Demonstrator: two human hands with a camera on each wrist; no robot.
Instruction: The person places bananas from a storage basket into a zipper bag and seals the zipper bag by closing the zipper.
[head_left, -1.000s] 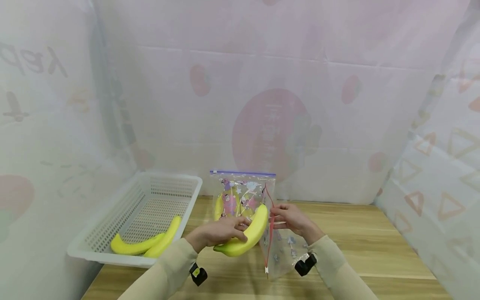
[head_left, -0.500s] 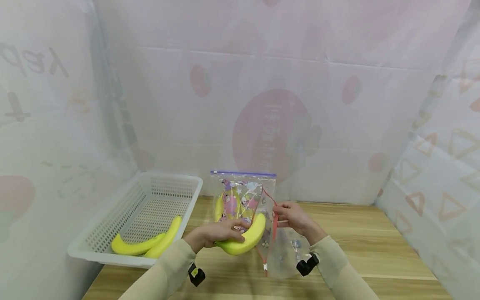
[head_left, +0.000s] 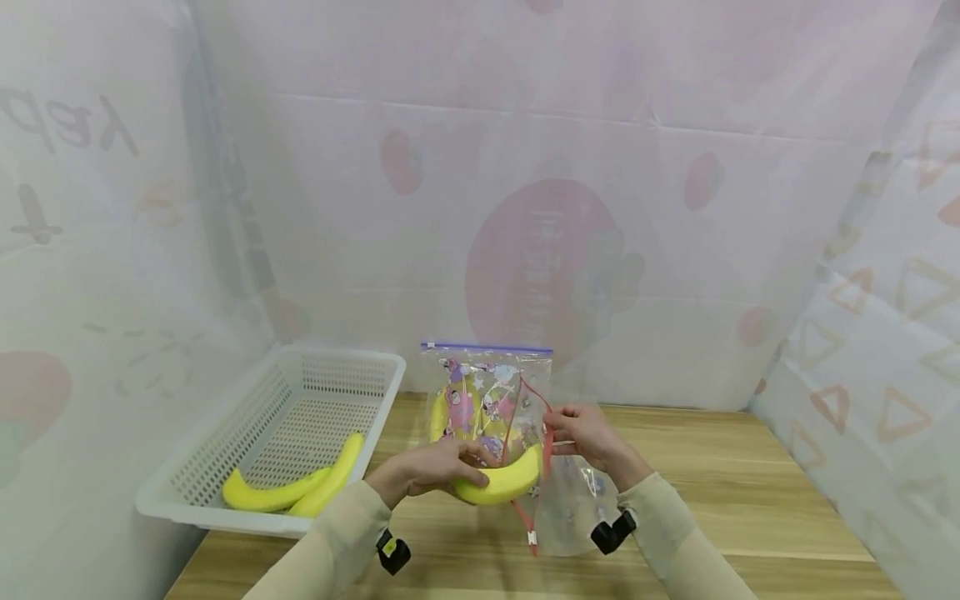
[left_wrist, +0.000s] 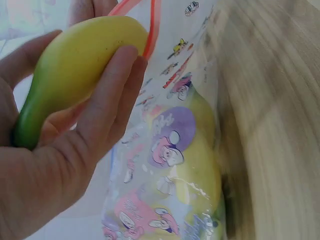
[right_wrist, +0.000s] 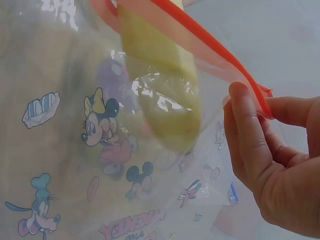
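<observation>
My left hand (head_left: 431,472) grips a yellow banana (head_left: 504,482) by its stem half; in the left wrist view the greenish stem end lies in the palm. The banana's far tip is at the mouth of a clear, red-edged zip bag (head_left: 573,517), and the right wrist view shows that tip through the printed plastic. With thumb and fingers, my right hand (head_left: 588,437) pinches the bag's red rim (right_wrist: 215,45), and the mouth gapes. Behind them stands a second, purple-topped zip bag (head_left: 480,367) with cartoon prints, bananas (left_wrist: 200,165) inside.
A white perforated basket (head_left: 397,375) stands on the left with two bananas (head_left: 270,496) in its near end. The wooden tabletop (head_left: 712,483) runs to the right, and printed sheets (head_left: 675,275) hang around the sides and back.
My left hand has turned the banana from steeply slanted to nearly level and brought its tip to the bag's mouth. The red rim has spread wider, its pinched edge slightly right.
</observation>
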